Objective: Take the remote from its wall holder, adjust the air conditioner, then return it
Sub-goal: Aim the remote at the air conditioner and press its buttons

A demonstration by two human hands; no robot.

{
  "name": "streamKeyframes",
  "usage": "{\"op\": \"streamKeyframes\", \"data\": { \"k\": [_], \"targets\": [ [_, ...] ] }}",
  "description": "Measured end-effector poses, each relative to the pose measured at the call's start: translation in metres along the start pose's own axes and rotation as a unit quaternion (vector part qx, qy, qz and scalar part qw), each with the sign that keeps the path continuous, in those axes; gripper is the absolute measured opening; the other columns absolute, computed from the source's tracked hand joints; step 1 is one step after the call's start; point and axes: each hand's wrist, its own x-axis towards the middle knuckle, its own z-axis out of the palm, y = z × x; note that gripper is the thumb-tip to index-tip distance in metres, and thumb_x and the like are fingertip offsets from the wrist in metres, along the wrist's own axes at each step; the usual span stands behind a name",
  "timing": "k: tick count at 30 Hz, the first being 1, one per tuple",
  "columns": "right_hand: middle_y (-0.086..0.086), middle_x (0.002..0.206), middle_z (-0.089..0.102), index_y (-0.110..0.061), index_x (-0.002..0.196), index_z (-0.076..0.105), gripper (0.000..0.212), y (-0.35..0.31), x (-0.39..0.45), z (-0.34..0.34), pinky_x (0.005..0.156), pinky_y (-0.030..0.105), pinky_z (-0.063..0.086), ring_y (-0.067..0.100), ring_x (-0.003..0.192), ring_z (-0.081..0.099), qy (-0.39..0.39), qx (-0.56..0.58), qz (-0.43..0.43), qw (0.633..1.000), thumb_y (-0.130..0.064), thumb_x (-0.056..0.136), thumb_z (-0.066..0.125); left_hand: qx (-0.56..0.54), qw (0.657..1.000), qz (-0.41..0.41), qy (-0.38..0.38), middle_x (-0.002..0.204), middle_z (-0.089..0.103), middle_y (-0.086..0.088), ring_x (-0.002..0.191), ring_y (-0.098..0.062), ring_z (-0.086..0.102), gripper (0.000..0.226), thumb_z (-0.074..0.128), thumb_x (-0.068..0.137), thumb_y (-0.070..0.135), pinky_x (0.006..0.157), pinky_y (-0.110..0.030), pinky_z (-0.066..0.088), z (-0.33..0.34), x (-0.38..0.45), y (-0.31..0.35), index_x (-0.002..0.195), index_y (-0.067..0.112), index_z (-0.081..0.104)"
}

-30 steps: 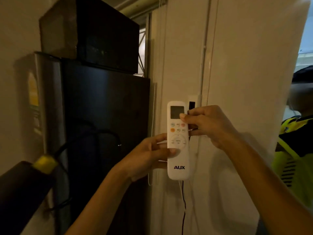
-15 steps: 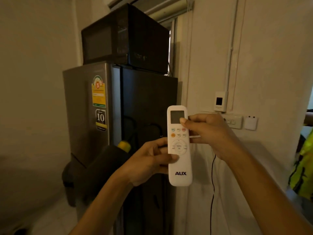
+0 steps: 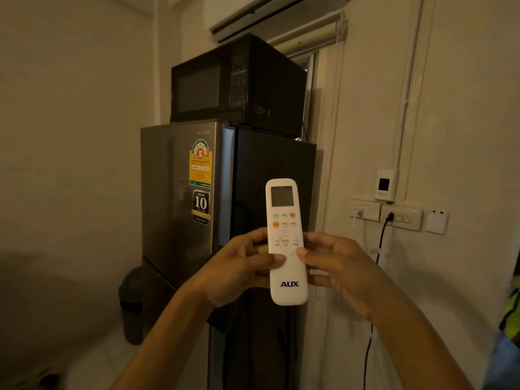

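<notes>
A white AUX remote (image 3: 284, 220) stands upright in front of me, screen at the top. My left hand (image 3: 239, 270) grips its lower left side with the thumb on the front. My right hand (image 3: 334, 268) holds its right side, thumb on the front near the round pad. The air conditioner (image 3: 253, 15) hangs high on the wall, partly cut off by the top edge. A small white box with a dark window (image 3: 384, 184) is fixed on the right wall; I cannot tell whether it is the holder.
A dark fridge (image 3: 174, 192) stands behind the remote with a black microwave (image 3: 236, 83) on top. Wall sockets (image 3: 399, 218) with a black cable (image 3: 380, 243) sit at the right. A dark bin (image 3: 132, 305) stands low left. A person in a yellow-green vest (image 3: 512, 313) is at the right edge.
The view has swung left and up, bringing the air conditioner into sight. My right hand slid down from the upper buttons to the remote's lower right side. Both hands still hold it.
</notes>
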Motion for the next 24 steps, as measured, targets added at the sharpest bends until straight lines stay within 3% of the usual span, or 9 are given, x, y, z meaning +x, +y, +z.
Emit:
{"op": "streamKeyframes", "data": {
  "k": [9, 24],
  "targets": [
    [-0.003, 0.107, 0.071, -0.030, 0.107, 0.057, 0.037, -0.002, 0.009, -0.006, 0.075, 0.033, 0.060, 0.017, 0.096, 0.070, -0.047, 0.037, -0.041, 0.997, -0.002, 0.081, 0.059, 0.016, 1.000, 0.009, -0.001, 0.124, 0.063, -0.009, 0.113, -0.027, 0.062, 0.049, 0.060, 0.079, 0.006, 0.091, -0.047, 0.053, 0.002, 0.010, 0.013, 0.124, 0.024, 0.049],
    [-0.003, 0.102, 0.073, -0.025, 0.108, 0.060, 0.032, -0.038, 0.025, -0.025, 0.070, 0.031, 0.060, 0.016, 0.093, 0.071, -0.040, 0.033, -0.103, 0.993, -0.004, 0.084, 0.057, 0.068, 0.997, 0.038, -0.016, 0.114, 0.068, -0.001, 0.108, -0.023, 0.064, 0.044, 0.054, 0.082, -0.002, 0.086, -0.042, 0.056, 0.008, 0.038, 0.055, 0.115, 0.029, 0.054]
  ]
}}
